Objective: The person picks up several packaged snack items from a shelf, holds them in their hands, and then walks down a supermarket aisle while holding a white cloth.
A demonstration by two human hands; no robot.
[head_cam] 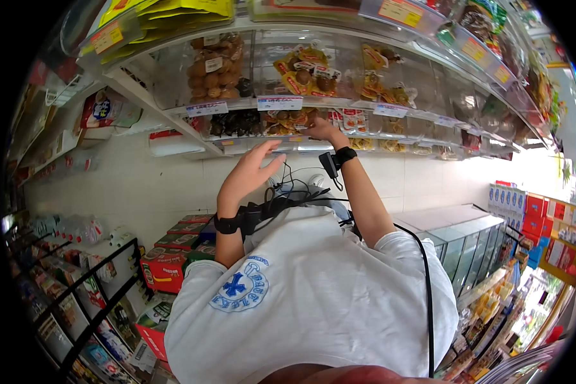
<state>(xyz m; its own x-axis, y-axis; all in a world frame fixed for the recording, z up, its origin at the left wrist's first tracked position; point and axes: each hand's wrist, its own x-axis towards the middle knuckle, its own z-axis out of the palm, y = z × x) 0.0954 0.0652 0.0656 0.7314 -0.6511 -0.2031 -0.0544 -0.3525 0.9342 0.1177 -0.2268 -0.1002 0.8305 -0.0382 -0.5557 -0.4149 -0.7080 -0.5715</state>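
Note:
My right hand [324, 130] reaches into a lower shelf bin. Its fingers are at a pile of small yellow snack packets [288, 120], and whether they grip one is hidden. My left hand [249, 173] hangs in the air in front of the shelf edge, fingers apart, holding nothing. Dark packets [235, 124] fill the bin on the left, and red-and-white packets [353, 120] lie in the bin on the right. In the tier above are a bag of brown round items [216, 67], more yellow packets [312, 72] and a third, partly filled bin [384, 77].
Price tags [279, 102] line the shelf edges. Black cables [297, 189] dangle by my waist, near a wristband device [333, 162]. Red and green cartons [165, 264] and a black rack [96, 297] stand at the left. A glass case [470, 240] is on the right.

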